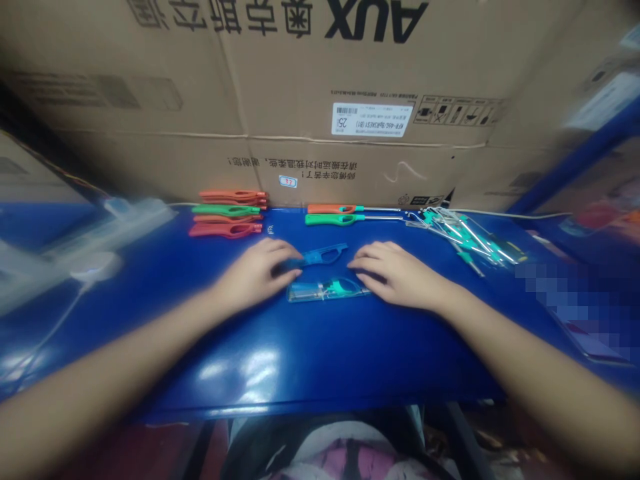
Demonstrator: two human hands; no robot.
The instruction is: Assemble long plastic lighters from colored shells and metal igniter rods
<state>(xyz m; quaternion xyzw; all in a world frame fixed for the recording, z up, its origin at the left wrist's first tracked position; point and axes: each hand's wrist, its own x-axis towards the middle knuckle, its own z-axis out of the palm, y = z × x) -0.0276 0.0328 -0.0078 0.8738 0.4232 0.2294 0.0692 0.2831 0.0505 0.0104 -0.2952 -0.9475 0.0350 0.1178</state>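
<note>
The left hand [260,270] pinches one end of a plain blue lighter case [323,256] with an open trigger loop. Just below it, nearer the counter's [320,353] back edge than its front, lies a see-through bluish case [327,291], green and silver parts showing inside. The right hand's [400,275] bent fingers reach its end; whether they grip, I can't tell.

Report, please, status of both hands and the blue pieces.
Left hand at upper blue piece, grip unclear. Right hand at lower blue piece, likewise. Green handle beyond left hand.
</note>
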